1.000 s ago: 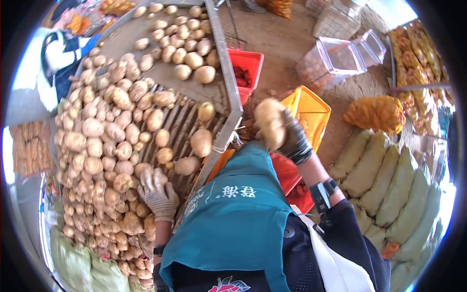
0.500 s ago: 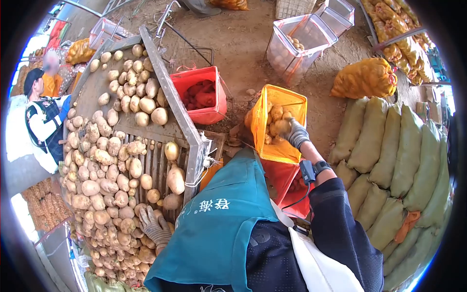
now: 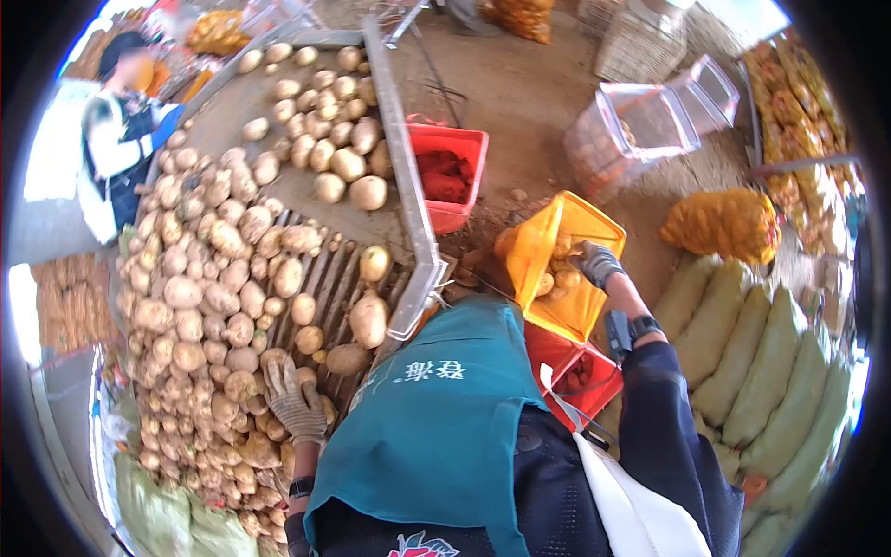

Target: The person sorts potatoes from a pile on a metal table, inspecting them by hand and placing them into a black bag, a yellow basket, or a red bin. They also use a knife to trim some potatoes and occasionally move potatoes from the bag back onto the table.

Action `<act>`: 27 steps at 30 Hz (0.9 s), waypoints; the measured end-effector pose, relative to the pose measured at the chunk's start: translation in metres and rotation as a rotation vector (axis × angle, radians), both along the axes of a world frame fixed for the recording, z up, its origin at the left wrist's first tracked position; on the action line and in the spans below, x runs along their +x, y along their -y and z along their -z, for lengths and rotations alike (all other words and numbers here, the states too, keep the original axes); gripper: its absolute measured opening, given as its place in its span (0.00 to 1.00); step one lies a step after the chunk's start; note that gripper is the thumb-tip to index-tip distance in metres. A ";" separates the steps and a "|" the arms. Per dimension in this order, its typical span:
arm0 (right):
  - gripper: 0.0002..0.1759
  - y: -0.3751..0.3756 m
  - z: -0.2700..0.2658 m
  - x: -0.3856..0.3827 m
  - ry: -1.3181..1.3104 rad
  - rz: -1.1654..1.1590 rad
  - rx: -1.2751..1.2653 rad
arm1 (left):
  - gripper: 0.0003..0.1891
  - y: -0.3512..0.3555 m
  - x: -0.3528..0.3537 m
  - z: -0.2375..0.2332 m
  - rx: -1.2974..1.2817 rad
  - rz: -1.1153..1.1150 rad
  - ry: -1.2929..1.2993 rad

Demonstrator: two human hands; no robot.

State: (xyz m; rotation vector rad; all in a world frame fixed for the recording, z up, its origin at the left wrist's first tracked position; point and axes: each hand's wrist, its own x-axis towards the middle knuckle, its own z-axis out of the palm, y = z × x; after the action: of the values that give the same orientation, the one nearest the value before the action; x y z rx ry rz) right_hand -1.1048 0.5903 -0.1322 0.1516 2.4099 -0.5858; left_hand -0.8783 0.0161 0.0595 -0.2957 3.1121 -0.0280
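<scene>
My left hand (image 3: 295, 401), in a striped knit glove, lies on the heap of potatoes (image 3: 200, 320) with its fingers stretched over them. Pale brown potatoes surround it, and a larger single potato (image 3: 368, 321) rests on the slatted part of the sorting table (image 3: 320, 269). My right hand (image 3: 600, 265), in a grey glove, is at the mouth of the yellow basket (image 3: 587, 311), its fingers slightly bent and apart above the potatoes (image 3: 555, 281) inside. No potato shows clearly in its grasp.
A red basket (image 3: 455, 213) holding red mesh stands beside the table frame. Another red basket (image 3: 608, 395) is below the yellow one. Clear-sided baskets (image 3: 640, 125), a full orange sack (image 3: 722, 226) and long green sacks (image 3: 770, 357) lie right. A person with blue gloves (image 3: 167, 125) stands far left.
The view has shifted, so the table and baskets appear farther right. My right hand has drawn back from the potatoes towards the basket's rim. My left hand stays on the heap.
</scene>
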 end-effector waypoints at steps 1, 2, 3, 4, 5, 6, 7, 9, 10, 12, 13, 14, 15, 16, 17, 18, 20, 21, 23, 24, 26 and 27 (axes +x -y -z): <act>0.25 0.003 -0.004 -0.010 -0.012 0.019 -0.026 | 0.30 0.000 0.001 -0.002 0.025 -0.017 -0.019; 0.26 0.004 -0.010 -0.019 -0.027 0.050 -0.112 | 0.30 0.000 0.004 -0.002 0.040 -0.061 -0.031; 0.25 0.001 0.002 -0.028 -0.118 0.013 -0.154 | 0.31 0.001 0.004 -0.001 0.038 -0.075 -0.036; 0.24 0.005 0.005 -0.034 -0.186 0.029 -0.252 | 0.31 0.003 0.006 0.000 0.050 -0.086 -0.056; 0.24 0.003 0.006 -0.038 -0.253 0.058 -0.343 | 0.31 0.003 0.007 0.002 0.070 -0.085 -0.074; 0.23 0.014 -0.015 -0.044 -0.250 0.010 -0.277 | 0.31 0.002 0.005 0.002 0.082 -0.087 -0.070; 0.22 0.029 -0.041 -0.051 -0.246 -0.034 -0.212 | 0.30 0.000 0.003 -0.001 0.071 -0.076 -0.069; 0.20 0.033 -0.031 -0.056 -0.268 -0.002 -0.307 | 0.30 -0.001 0.003 -0.004 0.061 -0.061 -0.072; 0.20 0.039 -0.034 -0.057 -0.230 -0.032 -0.263 | 0.30 -0.001 0.002 -0.005 0.079 -0.067 -0.076; 0.19 0.039 -0.031 -0.050 -0.167 -0.052 -0.209 | 0.30 -0.002 0.001 -0.003 0.101 -0.061 -0.071; 0.19 0.035 -0.026 -0.043 -0.149 -0.045 -0.190 | 0.30 -0.001 0.002 -0.002 0.091 -0.066 -0.078; 0.19 0.030 -0.023 -0.032 -0.140 -0.034 -0.187 | 0.30 -0.002 0.003 -0.001 0.080 -0.073 -0.081; 0.20 0.025 -0.019 -0.021 -0.072 -0.023 -0.129 | 0.30 -0.004 0.004 -0.001 0.081 -0.065 -0.071; 0.21 0.021 -0.016 -0.011 -0.007 -0.014 -0.074 | 0.30 -0.006 0.002 -0.002 0.060 -0.070 -0.070; 0.21 0.015 -0.013 0.001 -0.004 -0.009 -0.080 | 0.30 -0.007 0.000 -0.002 0.035 -0.076 -0.073; 0.22 0.008 -0.010 0.016 0.006 -0.039 0.002 | 0.30 -0.007 -0.001 0.001 -0.013 -0.086 -0.078; 0.22 0.005 -0.007 0.047 0.035 -0.011 0.041 | 0.29 -0.007 -0.003 0.007 -0.037 -0.103 -0.115; 0.22 0.005 -0.011 0.059 0.047 0.052 0.007 | 0.28 -0.008 -0.004 0.007 -0.030 -0.103 -0.144; 0.20 0.005 -0.011 0.082 -0.026 0.080 -0.026 | 0.28 -0.007 -0.003 0.009 -0.054 -0.067 -0.183; 0.19 0.000 -0.001 0.093 -0.065 0.134 -0.096 | 0.28 -0.007 -0.003 0.007 -0.044 -0.057 -0.184; 0.18 -0.001 0.016 0.116 -0.129 0.216 -0.233 | 0.29 -0.004 0.000 0.006 0.022 -0.015 -0.219; 0.17 0.001 0.017 0.123 -0.159 0.236 -0.295 | 0.30 0.000 0.002 0.006 0.067 0.011 -0.239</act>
State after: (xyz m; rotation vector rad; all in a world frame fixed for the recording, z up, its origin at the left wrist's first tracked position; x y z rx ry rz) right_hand -0.9818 0.5892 -0.1492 0.2739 2.4397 -1.0898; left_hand -0.8760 0.0158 0.0538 -0.3013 3.3424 0.1208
